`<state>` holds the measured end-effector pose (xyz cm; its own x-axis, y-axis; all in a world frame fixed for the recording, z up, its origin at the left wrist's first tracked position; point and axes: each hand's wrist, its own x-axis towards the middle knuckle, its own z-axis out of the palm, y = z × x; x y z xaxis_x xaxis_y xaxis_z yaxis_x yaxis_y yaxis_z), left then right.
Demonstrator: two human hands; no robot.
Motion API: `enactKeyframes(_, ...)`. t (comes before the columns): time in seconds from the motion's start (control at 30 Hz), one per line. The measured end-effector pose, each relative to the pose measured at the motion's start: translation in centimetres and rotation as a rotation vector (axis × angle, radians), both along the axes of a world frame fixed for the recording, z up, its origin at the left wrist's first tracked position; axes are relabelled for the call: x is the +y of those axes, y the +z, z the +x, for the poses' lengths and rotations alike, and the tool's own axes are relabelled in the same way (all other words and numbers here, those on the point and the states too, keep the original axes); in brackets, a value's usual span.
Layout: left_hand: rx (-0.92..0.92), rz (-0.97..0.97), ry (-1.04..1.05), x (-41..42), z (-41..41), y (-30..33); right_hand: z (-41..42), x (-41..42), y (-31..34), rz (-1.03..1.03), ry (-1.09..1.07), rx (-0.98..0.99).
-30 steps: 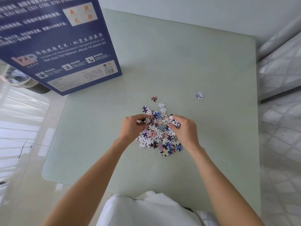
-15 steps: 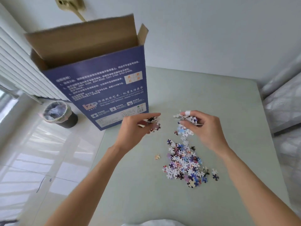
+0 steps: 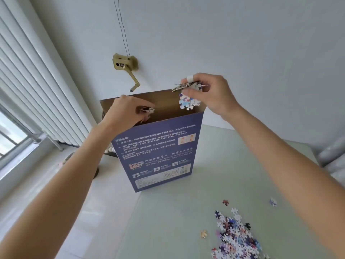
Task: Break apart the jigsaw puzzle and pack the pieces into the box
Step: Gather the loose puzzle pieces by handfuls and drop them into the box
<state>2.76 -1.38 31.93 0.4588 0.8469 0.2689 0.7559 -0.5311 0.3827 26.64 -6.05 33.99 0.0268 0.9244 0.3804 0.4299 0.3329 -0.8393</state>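
We are looking at a tall blue box standing upright on the pale green table, its long axis vertical and its open brown mouth pointing up, printed white text facing us. Our left hand is curling its fingers around a few puzzle pieces over the opening at about ten o'clock from the box face. Our right hand, at one o'clock, is pinching a flat stack of pieces between thumb and fingers, with a joined white-and-blue cluster dangling below it over the mouth. A loose pile of pieces is lying on the table at five o'clock, multicoloured, with strays scattered around it.
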Motion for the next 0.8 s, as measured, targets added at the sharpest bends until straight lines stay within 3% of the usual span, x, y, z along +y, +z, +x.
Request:
enactKeyframes(0.07,0.126,-0.097,0.009,0.7,-0.4,-0.6,-0.9,1.4,-0.3,-0.070,0.076,-0.068)
enactKeyframes(0.17,0.121,-0.176,0.024,1.2,-0.9,-0.8,-2.2,3.3,-1.0,-0.127,0.150,-0.272)
enactKeyframes(0.57,0.033,-0.112,0.080,0.3,-1.4,-1.5,-4.6,5.3,-0.3,0.136,0.386,-1.105)
enactKeyframes(0.63,0.027,-0.108,0.060,0.2,-1.3,-1.5,-4.7,5.1,-0.8,0.114,0.426,-1.132)
enactKeyframes(0.8,-0.101,-0.085,0.014,0.0,-1.7,-1.1,-4.3,5.5,-1.3,-0.001,0.451,-0.978)
